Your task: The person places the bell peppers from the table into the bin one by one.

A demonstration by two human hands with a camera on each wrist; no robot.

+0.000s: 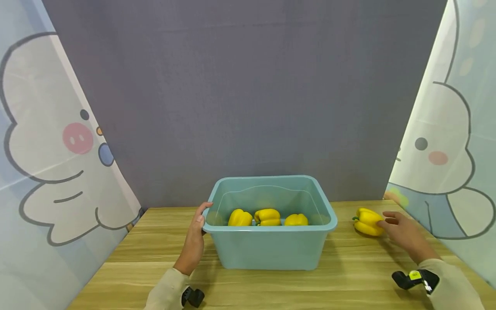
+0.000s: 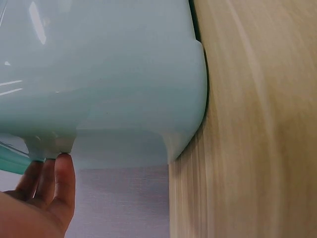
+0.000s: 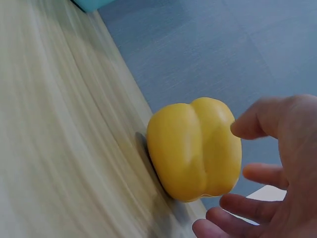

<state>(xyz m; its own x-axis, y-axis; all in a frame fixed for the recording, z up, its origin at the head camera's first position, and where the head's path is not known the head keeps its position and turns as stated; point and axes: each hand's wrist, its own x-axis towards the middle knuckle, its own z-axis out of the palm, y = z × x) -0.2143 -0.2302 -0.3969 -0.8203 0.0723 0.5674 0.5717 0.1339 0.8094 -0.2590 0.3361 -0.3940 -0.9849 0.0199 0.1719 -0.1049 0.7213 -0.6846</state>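
A light-blue plastic bin (image 1: 269, 249) stands on the wooden table with several yellow bell peppers (image 1: 267, 216) inside. My left hand (image 1: 195, 234) grips the bin's left rim; in the left wrist view its fingers (image 2: 64, 181) bend up under the rim against the outer wall. Another yellow bell pepper (image 1: 367, 221) lies on its side on the table right of the bin, its green stem toward the bin. Beside that pepper is my right hand (image 1: 404, 234), fingers spread and not closed round it. The right wrist view shows the thumb close to the pepper (image 3: 195, 148); contact is unclear.
The wood-grain table (image 1: 155, 258) ends at a grey cloth backdrop (image 1: 255, 99) behind the bin. Cartoon-printed curtains (image 1: 58, 129) hang at both sides, the right one close to the right hand. Black devices (image 1: 416, 279) are strapped to both wrists.
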